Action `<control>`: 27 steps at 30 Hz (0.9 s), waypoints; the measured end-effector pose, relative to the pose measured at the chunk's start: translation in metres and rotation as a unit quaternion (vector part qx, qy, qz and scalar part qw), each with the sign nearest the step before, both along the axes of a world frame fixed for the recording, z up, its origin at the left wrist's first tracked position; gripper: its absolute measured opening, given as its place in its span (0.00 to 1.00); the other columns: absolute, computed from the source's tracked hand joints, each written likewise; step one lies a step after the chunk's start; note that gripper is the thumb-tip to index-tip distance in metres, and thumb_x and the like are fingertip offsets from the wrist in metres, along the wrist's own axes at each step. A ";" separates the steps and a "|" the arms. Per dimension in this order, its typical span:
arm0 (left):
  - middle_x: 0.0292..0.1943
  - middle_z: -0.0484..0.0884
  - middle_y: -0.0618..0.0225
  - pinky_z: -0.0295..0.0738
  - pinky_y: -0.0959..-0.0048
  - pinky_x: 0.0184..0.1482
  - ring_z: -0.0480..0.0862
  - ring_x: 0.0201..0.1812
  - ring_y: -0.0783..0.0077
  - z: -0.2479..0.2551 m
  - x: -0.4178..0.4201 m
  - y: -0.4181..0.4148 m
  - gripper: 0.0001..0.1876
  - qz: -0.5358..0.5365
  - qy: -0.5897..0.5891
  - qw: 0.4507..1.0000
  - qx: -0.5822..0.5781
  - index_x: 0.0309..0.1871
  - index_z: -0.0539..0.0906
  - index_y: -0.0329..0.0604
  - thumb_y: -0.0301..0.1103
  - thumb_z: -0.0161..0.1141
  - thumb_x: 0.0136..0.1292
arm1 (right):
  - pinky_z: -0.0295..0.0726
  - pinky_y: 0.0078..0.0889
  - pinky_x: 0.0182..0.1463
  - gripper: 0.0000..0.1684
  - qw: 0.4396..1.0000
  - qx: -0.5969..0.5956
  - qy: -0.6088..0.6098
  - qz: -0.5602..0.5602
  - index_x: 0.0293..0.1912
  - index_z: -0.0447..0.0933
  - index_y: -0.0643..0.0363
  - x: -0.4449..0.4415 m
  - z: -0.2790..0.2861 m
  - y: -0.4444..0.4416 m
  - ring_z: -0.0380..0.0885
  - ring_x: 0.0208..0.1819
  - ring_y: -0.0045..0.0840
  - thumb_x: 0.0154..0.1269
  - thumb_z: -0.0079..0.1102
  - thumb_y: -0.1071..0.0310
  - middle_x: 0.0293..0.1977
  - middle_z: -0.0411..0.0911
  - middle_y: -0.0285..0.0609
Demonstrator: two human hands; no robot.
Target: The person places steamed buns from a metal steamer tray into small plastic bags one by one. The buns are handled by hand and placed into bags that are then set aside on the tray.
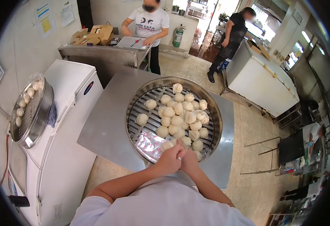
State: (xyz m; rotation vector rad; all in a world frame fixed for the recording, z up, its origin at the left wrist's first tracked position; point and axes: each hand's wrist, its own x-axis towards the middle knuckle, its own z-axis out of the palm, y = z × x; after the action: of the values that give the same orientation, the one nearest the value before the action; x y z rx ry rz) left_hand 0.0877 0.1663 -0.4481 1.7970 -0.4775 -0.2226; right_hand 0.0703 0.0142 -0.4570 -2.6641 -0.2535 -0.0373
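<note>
A large round metal steamer tray (219, 118) with a slatted base stands on a steel table before me. Many pale pleated steamed buns (177, 121) are heaped in its middle and right, and a few lie apart at the left. Printed plastic packaging (150, 142) lies flat in the lower left of the tray. My left hand (170, 158) and my right hand (189, 159) meet over the near edge, fingers close together beside a bun (167, 145). What the fingers hold, if anything, is too small and partly hidden. Clear plastic (206, 153) shows just right of my right hand.
The steel table (108, 113) extends around the tray. At left, another round tray (45, 113) with wrapped buns rests on a white chest freezer (69, 158). A person stands behind a metal desk (97, 53); another stands by a white freezer (258, 73) at right. More people are farther right.
</note>
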 end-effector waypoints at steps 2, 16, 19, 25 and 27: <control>0.32 0.80 0.65 0.75 0.67 0.38 0.79 0.35 0.71 -0.005 0.016 0.006 0.07 0.074 0.030 0.996 -0.027 0.44 0.78 0.38 0.23 0.58 0.64 | 0.84 0.51 0.40 0.27 1.000 0.013 -0.008 -0.019 0.62 0.82 0.57 0.000 0.014 -0.001 0.86 0.38 0.51 0.64 0.69 0.61 0.38 0.86 0.54; 0.37 0.82 0.74 0.78 0.78 0.44 0.80 0.39 0.82 0.015 0.043 0.000 0.05 -0.018 0.164 0.978 -0.128 0.52 0.80 0.38 0.29 0.59 0.80 | 0.83 0.49 0.40 0.08 0.981 0.154 -0.090 -0.074 0.42 0.87 0.58 0.009 0.037 -0.054 0.85 0.36 0.51 0.64 0.66 0.72 0.33 0.86 0.53; 0.37 0.82 0.76 0.76 0.80 0.42 0.79 0.38 0.84 0.013 0.054 0.008 0.04 0.006 0.143 0.984 -0.110 0.50 0.80 0.38 0.27 0.59 0.79 | 0.84 0.49 0.40 0.05 0.976 0.163 -0.085 -0.117 0.39 0.88 0.57 0.027 0.059 -0.092 0.86 0.37 0.50 0.63 0.66 0.73 0.33 0.86 0.52; 0.36 0.83 0.75 0.75 0.80 0.40 0.78 0.36 0.84 -0.023 0.041 0.013 0.04 0.010 0.173 0.984 -0.040 0.48 0.83 0.35 0.26 0.63 0.76 | 0.84 0.48 0.46 0.04 0.991 0.018 -0.076 -0.106 0.36 0.89 0.56 0.039 0.045 -0.159 0.85 0.41 0.49 0.62 0.68 0.69 0.34 0.86 0.50; 0.34 0.85 0.72 0.76 0.78 0.38 0.78 0.34 0.83 -0.036 0.035 0.014 0.06 0.024 0.167 0.985 -0.026 0.47 0.84 0.34 0.28 0.66 0.74 | 0.85 0.48 0.49 0.05 0.992 -0.063 -0.013 -0.109 0.35 0.89 0.55 0.035 0.033 -0.172 0.85 0.43 0.48 0.60 0.71 0.66 0.34 0.86 0.50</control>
State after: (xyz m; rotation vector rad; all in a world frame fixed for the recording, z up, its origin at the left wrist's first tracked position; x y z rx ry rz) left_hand 0.1226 0.1801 -0.4838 1.6767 -0.1990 -0.4657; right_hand 0.1052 -0.1583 -0.4239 -2.8065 0.0295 -0.1298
